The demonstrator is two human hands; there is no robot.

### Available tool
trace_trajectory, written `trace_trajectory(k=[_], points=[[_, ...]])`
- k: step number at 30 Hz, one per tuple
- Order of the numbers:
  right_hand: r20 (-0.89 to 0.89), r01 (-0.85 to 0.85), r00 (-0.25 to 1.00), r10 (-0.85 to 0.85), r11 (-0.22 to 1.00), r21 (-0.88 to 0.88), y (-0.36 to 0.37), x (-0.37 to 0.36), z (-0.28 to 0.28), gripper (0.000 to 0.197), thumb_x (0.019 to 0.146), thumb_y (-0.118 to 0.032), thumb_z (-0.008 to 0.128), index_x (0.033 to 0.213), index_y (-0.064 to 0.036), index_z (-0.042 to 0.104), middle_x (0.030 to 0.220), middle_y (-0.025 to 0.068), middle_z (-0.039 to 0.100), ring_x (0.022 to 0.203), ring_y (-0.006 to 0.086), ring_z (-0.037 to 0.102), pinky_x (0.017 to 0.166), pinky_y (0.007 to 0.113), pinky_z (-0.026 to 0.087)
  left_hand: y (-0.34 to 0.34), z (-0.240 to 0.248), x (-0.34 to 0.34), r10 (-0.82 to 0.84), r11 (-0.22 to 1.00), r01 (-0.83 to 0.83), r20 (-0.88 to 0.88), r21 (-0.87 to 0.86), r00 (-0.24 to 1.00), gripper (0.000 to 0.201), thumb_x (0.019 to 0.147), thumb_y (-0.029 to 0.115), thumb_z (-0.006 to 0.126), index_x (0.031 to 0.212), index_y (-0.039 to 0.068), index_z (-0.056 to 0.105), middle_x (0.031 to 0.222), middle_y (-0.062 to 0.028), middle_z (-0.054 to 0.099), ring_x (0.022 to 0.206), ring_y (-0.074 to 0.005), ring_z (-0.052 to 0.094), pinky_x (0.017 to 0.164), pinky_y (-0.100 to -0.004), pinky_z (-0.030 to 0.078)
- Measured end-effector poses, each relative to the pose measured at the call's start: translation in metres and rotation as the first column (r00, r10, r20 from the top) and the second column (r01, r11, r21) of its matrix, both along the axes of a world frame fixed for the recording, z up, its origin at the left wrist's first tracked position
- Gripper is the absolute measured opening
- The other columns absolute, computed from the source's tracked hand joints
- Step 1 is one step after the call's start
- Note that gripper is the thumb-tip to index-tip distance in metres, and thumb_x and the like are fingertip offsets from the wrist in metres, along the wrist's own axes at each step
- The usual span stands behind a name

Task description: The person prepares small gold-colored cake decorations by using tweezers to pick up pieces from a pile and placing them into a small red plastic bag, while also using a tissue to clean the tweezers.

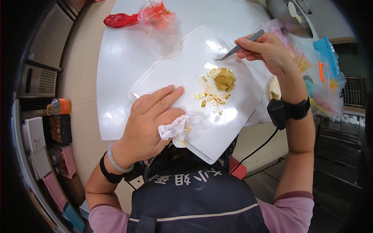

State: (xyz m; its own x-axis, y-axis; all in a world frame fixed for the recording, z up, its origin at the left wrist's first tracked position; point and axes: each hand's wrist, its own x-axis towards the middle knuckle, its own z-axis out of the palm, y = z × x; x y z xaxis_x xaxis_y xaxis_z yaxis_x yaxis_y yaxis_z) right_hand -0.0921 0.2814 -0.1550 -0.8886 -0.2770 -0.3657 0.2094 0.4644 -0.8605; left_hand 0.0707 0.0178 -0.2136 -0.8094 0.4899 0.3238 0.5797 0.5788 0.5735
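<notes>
My right hand (266, 50) grips a pair of grey bent-tip tweezers (237, 48), points angled down to the left above a white board (171, 73). Below the tips sits a mustard-yellow, rough lump (224, 80). Pale flakes and yellow crumbs (211, 100) are scattered beside it, to the left and nearer me. My left hand (149, 118) rests over the board's left edge with two fingers stretched out. A crumpled white tissue (175, 128) with yellow stains is held at its thumb; the other fingers are partly hidden.
Board and white table (112, 85) meet at a slant. At the far left lies a red plastic bag (120, 20) beside a clear bag with reddish bits (156, 16). A metal bowl (291, 23), a blue basket (325, 54) and a pale round thing (274, 89) stand right.
</notes>
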Motion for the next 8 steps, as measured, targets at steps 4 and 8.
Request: trace_trajectory(k=[4, 8], points=[[0.034, -0.006, 0.999, 0.007, 1.0, -0.03, -0.0004, -0.0008, -0.0005, 0.027, 0.08, -0.019, 0.065, 0.095, 0.0042, 0.063, 0.079, 0.012, 0.065, 0.069, 0.0136, 0.065, 0.062, 0.018, 0.051, -0.0009, 0.0002, -0.0006, 0.0, 1.0, 0.001, 0.027, -0.004, 1.0, 0.022, 0.079, 0.016, 0.052, 0.096, 0.005, 0.059, 0.124, -0.0152, 0.05, 0.115, -0.0319, 0.046, 0.089, -0.0382, 0.033], [0.104, -0.034, 0.994, 0.04, 0.997, -0.064, -0.0015, 0.0021, -0.0025, 0.028, 0.08, -0.019, 0.065, 0.095, 0.0043, 0.063, 0.079, 0.012, 0.065, 0.07, 0.0139, 0.065, 0.062, 0.018, 0.051, 0.0018, 0.0028, -0.0015, 0.015, 1.0, -0.016, 0.057, 0.016, 0.998, 0.024, 0.079, 0.016, 0.052, 0.099, 0.005, 0.059, 0.124, -0.015, 0.05, 0.115, -0.0321, 0.045, 0.09, -0.0378, 0.033]])
